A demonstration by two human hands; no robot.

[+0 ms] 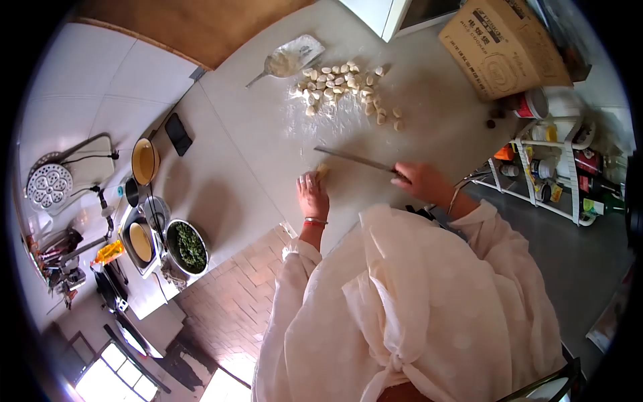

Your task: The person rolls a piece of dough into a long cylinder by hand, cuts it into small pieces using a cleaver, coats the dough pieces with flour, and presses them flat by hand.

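My right hand is wrapped round the handle of a knife, whose blade points left over the counter. Below and left of the blade's tip, my left hand rests on the counter, its fingertips at a small pale piece of dough. Several small dough pieces lie scattered on white flour farther back. Behind them to the left is a metal scoop with flour in it.
A cardboard box stands at the back right, above a white rack of bottles. At the left are a phone, a yellow bowl and a bowl of chopped greens.
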